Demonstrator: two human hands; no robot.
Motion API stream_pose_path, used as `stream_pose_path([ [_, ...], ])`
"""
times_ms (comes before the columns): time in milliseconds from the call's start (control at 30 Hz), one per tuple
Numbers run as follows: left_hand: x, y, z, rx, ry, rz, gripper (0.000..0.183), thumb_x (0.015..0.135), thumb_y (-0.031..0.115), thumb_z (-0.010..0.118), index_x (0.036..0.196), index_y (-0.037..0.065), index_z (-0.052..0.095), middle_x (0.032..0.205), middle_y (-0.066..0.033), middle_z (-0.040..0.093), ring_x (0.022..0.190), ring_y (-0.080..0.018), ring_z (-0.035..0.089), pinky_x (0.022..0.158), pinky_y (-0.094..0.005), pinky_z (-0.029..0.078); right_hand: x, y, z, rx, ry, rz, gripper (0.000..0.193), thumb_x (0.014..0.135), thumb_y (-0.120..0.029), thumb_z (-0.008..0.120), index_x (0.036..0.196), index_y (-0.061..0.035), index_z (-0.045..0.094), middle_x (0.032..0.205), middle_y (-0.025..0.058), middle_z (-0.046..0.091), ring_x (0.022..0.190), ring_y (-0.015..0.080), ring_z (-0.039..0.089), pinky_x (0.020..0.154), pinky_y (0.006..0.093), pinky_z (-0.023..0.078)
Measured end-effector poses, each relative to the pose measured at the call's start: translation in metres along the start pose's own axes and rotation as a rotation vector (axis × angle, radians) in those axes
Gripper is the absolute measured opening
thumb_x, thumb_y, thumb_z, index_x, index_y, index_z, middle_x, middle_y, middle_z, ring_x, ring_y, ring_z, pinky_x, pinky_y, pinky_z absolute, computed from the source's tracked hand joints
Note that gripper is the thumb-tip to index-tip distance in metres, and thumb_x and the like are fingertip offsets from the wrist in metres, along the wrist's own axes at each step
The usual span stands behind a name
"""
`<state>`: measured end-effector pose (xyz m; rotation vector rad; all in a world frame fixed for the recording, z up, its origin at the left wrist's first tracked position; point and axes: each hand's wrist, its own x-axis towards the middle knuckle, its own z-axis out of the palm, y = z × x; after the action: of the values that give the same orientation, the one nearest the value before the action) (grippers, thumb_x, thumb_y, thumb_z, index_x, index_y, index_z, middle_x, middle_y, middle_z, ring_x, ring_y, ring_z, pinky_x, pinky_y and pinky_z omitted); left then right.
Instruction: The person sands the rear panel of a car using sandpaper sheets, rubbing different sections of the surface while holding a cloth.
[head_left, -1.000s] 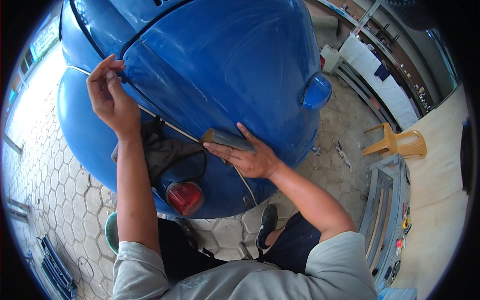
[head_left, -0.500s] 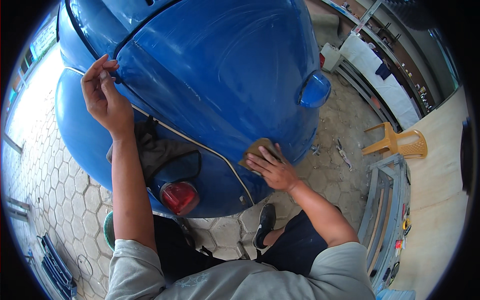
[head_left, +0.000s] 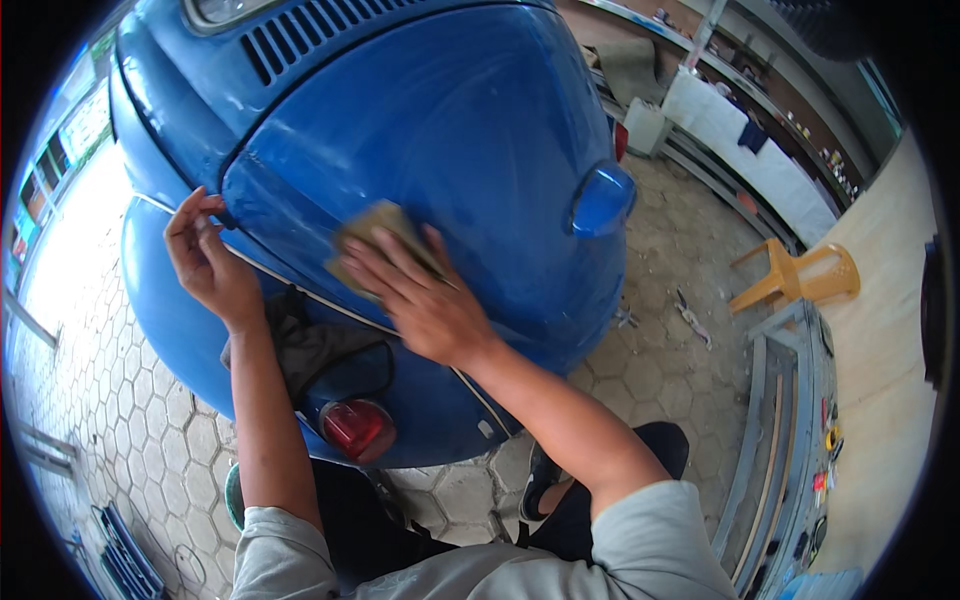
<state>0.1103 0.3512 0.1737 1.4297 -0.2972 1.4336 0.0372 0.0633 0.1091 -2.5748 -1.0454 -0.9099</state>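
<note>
My right hand (head_left: 425, 305) lies with its fingers spread over a flat olive-brown pad (head_left: 375, 217), perhaps a folded cloth, pressed to the blue rear lid (head_left: 470, 130) of a rounded car. Blur hides the pad's exact kind. At the left, my left hand (head_left: 212, 262) is held over the seam between lid and fender (head_left: 170, 290), its fingers loosely bent and apart with nothing seen in them. A dark grey cloth (head_left: 300, 345) rests on the fender below that hand, just above the red tail light (head_left: 357, 430).
A blue rounded housing (head_left: 605, 200) juts from the lid's right side. Paving stones surround the car. To the right stand a yellow plastic chair (head_left: 795, 280), a grey metal frame (head_left: 770, 420) and a white-covered bench (head_left: 745, 150). Small tools (head_left: 690, 318) lie on the ground.
My right hand has swept the pad up and left across the lid, from its lower right part toward the middle. In the picture, my left hand sits lower. The view has shifted slightly.
</note>
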Motion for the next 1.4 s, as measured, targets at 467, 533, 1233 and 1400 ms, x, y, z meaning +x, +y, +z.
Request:
stream_pose_path([
  [467, -0.002, 0.014, 0.017, -0.128, 0.021, 0.018, 0.026, 0.122, -0.004, 0.055, 0.137, -0.002, 0.076, 0.116, -0.0099, 0.080, 0.111, -0.0158, 0.075, 0.103, -0.0336, 0.059, -0.022, 0.012, -0.010, -0.104, -0.054, 0.018, 0.080, 0.110, -0.017, 0.068, 0.188, -0.0223, 0.051, 0.198, -0.0021, 0.042, 0.187, 0.0304, 0.028, 0.145, 0.0807, 0.018],
  [533, -0.002, 0.011, 0.010, -0.144, -0.006, -0.014, 0.028, 0.125, -0.001, 0.053, 0.144, -0.002, 0.073, 0.122, -0.0081, 0.077, 0.118, -0.0159, 0.071, 0.106, -0.0327, 0.055, 0.051, -0.007, -0.019, -0.102, -0.012, -0.024, 0.079, 0.111, -0.018, 0.067, 0.189, -0.0211, 0.050, 0.198, -0.0020, 0.042, 0.186, 0.0300, 0.031, 0.145, 0.0804, 0.018],
  [1233, -0.006, 0.020, 0.019, -0.190, 0.002, -0.072, 0.025, 0.122, -0.002, 0.055, 0.136, -0.001, 0.076, 0.116, -0.0082, 0.078, 0.110, -0.0153, 0.073, 0.104, -0.0333, 0.058, 0.133, 0.161, -0.090, 0.012, 0.581, 0.644, 0.045, 0.128, -0.014, 0.053, 0.167, 0.0001, 0.068, 0.169, 0.0247, 0.072, 0.162, 0.0478, 0.063, 0.130, 0.0496, 0.053],
  [1400, 0.001, 0.023, 0.010, -0.146, -0.028, -0.052, 0.026, 0.121, -0.003, 0.055, 0.135, -0.001, 0.077, 0.115, -0.0084, 0.078, 0.111, -0.0165, 0.074, 0.103, -0.0343, 0.058, 0.094, 0.114, -0.078, 0.526, 0.831, 0.662, 0.037, 0.131, -0.027, 0.061, 0.133, 0.0067, 0.078, 0.121, 0.0066, 0.081, 0.112, 0.0156, 0.074, 0.100, 0.0323, 0.056],
])
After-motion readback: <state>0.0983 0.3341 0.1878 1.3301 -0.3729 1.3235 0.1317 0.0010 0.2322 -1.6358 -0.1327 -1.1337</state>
